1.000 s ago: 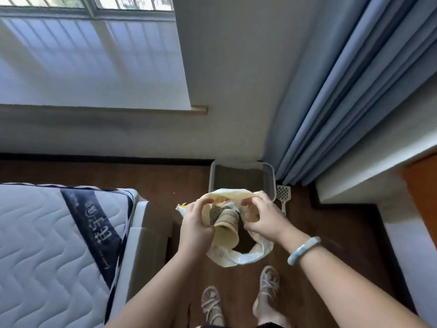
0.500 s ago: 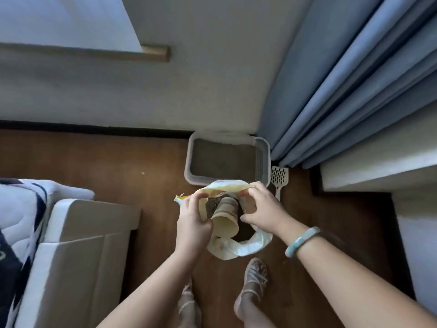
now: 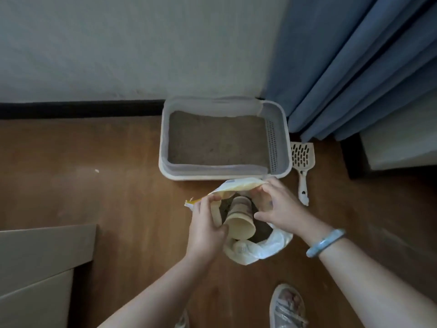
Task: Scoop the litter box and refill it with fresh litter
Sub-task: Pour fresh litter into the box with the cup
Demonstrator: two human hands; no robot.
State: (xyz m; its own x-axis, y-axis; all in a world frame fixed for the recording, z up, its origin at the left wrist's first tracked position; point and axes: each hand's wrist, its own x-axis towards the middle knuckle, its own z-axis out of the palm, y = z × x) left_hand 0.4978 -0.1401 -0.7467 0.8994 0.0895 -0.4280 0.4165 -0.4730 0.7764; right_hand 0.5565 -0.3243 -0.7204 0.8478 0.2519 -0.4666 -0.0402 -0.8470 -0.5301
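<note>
**A:** How far is the job judged to be?

**B:** The litter box (image 3: 285, 138) is set on the floor (image 3: 94, 185) against the wall (image 3: 142, 43), its litter level. The scoop (image 3: 302, 159) is laid just beside its right side, so scooping is judged done. Refilling seems left. The litter bag (image 3: 238, 185) is held open just before the box, the left hand (image 3: 208, 228) fingers curled round its left edge and the right hand (image 3: 281, 209) fingers pinching the right edge. A cup (image 3: 241, 221) lies inside.

**A:** And the orientation?

**B:** The box's long axis is laid along the wall. The scoop's handle is pointed towards the person.
</note>
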